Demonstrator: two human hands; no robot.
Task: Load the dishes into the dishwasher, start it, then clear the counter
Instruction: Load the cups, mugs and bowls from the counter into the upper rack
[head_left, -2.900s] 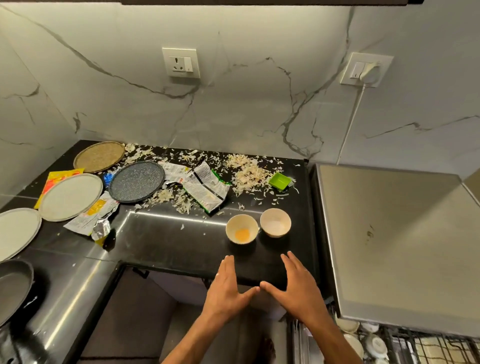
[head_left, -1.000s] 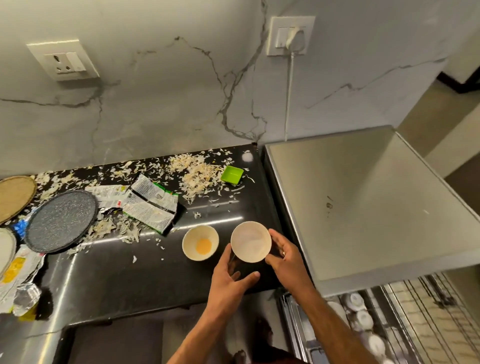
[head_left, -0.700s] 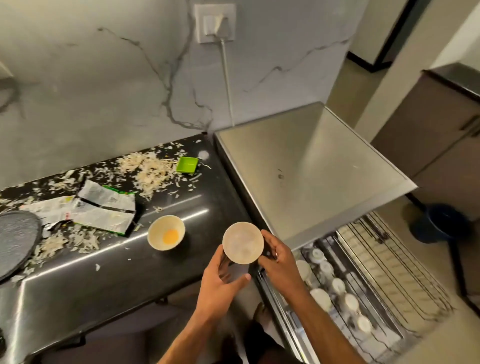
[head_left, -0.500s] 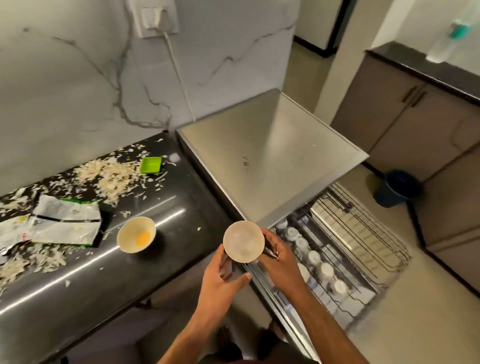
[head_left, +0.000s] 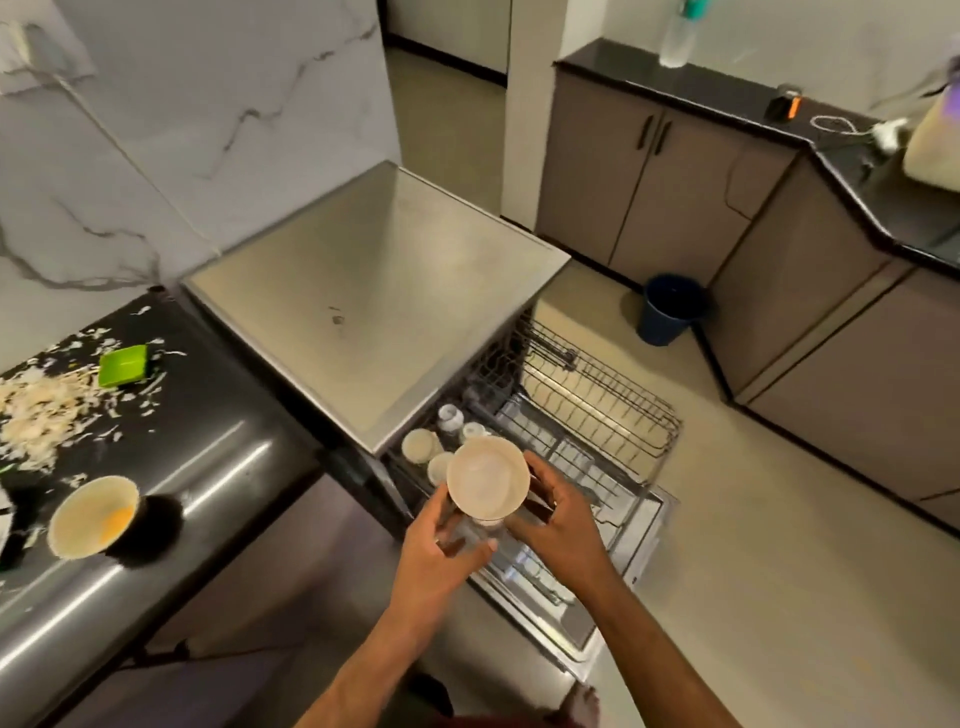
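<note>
Round, smooth cream bowl (head_left: 487, 482) cupped between left hand (head_left: 435, 555) and right hand (head_left: 560, 535), fingers curled round its sides, above the dishwasher's (head_left: 374, 291) pulled-out wire rack (head_left: 597, 410). Matching bowl with yellow residue (head_left: 93, 516) left of the dishwasher, on glossy black counter (head_left: 208, 467).

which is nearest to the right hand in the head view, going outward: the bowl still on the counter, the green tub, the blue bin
From the right hand:
1. Bowl with yellow residue, on the counter to its left.
2. Blue bin, on the floor ahead and to the right.
3. Green tub, far left among the scraps.
</note>
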